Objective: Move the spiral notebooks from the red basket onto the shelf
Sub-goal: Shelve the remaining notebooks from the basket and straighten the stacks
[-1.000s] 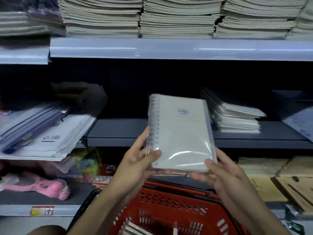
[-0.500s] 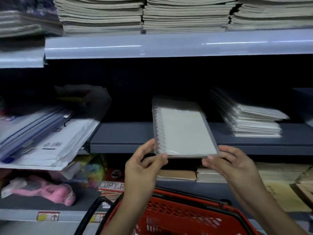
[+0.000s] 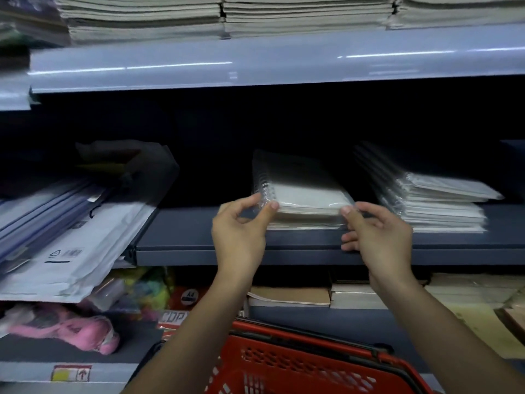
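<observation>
A plastic-wrapped white spiral notebook lies flat on a short stack on the grey middle shelf, reaching back into the dark. My left hand pinches its near-left corner by the spiral. My right hand pinches the near-right corner, its lower fingers over the shelf edge. The red basket sits below my forearms; its contents are out of sight.
A taller stack of wrapped notebooks sits just right of the placed one. White envelopes and folders slope down at the left. Paper stacks fill the top shelf. Brown notebooks and a pink item lie on the lower shelves.
Both hands carried the notebook from an upright hold above the basket forward and down. It now lies flat on the stack on the middle shelf.
</observation>
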